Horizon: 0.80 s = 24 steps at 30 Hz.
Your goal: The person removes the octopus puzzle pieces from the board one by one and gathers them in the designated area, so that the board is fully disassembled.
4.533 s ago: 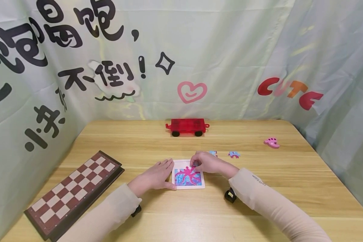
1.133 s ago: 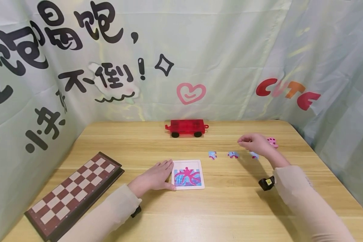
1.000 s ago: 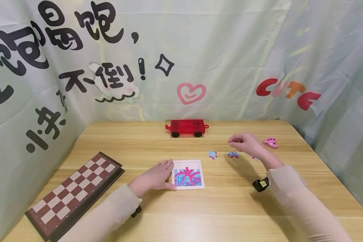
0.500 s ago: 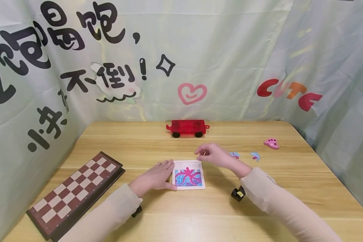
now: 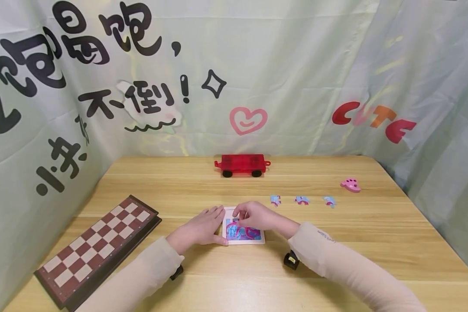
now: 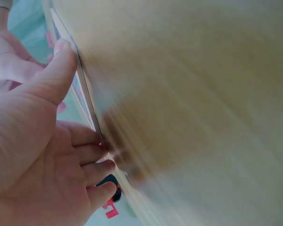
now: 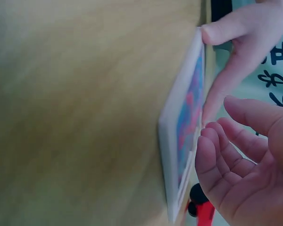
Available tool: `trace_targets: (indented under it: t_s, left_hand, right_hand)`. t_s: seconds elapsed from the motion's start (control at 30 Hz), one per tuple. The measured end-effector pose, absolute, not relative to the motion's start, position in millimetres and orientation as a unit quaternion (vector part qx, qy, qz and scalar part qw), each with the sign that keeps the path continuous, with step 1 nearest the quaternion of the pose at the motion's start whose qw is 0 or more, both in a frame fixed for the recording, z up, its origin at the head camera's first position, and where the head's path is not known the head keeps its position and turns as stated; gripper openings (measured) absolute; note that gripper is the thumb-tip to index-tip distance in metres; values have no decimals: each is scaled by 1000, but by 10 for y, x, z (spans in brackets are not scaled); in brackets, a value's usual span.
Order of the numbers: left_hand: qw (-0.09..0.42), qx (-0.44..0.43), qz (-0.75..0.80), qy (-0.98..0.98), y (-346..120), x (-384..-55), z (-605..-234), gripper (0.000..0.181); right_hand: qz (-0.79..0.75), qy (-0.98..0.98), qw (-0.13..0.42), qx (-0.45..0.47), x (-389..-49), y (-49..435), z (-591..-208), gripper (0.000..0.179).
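A jigsaw puzzle in a white frame point(image 5: 245, 242), showing a pink octopus on blue, lies mid-table. My left hand point(image 5: 200, 226) rests along its left side, fingers extended, with the thumb at the near left corner. Over the puzzle's upper middle is my right hand point(image 5: 255, 215), its fingers bent and covering part of the octopus. In the right wrist view a gap shows between its thumb point(image 7: 247, 113) and fingers, with nothing visible there. Three loose jigsaw pieces sit in a row behind and to the right: a left piece point(image 5: 275, 200), a middle piece point(image 5: 302, 200) and a right piece point(image 5: 329, 201).
At the back stands a red toy wagon point(image 5: 242, 163) with black wheels. A pink toy point(image 5: 350, 185) with dark dots lies at the back right. On the left is a brown checkered board box point(image 5: 97, 247). Printed curtains point(image 5: 296, 78) enclose the table.
A third loose piece has appeared at the row's right end since the oldest frame. My right hand came back leftward from above that area to the puzzle. My left hand stays in place.
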<state>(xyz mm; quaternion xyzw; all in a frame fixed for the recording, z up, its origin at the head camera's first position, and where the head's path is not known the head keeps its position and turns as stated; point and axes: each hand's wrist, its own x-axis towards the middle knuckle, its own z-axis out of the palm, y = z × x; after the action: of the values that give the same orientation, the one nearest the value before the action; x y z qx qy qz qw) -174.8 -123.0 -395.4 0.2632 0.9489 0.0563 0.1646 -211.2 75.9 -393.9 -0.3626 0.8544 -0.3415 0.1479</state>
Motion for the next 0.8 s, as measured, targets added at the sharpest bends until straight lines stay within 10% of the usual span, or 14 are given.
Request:
trace_targets:
  t_s: [0.8]
  left_hand:
    - [163, 267, 59, 948, -1233, -1739, -3933, 91]
  right_hand:
    - [-354, 861, 162, -327, -2162, 682, -3981, 9]
